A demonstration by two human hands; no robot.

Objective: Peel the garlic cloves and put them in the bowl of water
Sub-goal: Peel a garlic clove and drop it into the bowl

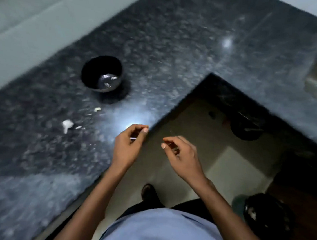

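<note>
A black bowl (101,73) stands on the dark granite desk (178,46), holding water with a few pale bits. A garlic clove (97,109) and a peel scrap (67,125) lie nearby. The left hand (128,146) pinches a thin white sliver; the right hand (182,155) hangs loosely curled, holding nothing.

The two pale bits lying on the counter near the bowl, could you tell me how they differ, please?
The larger white piece lies nearer the person and farther from the black bowl; the smaller pale piece lies closer to the bowl. The larger one is brighter white with a tail; the smaller is creamier and curved. Both rest loose on the dark counter, untouched by either hand.
</note>
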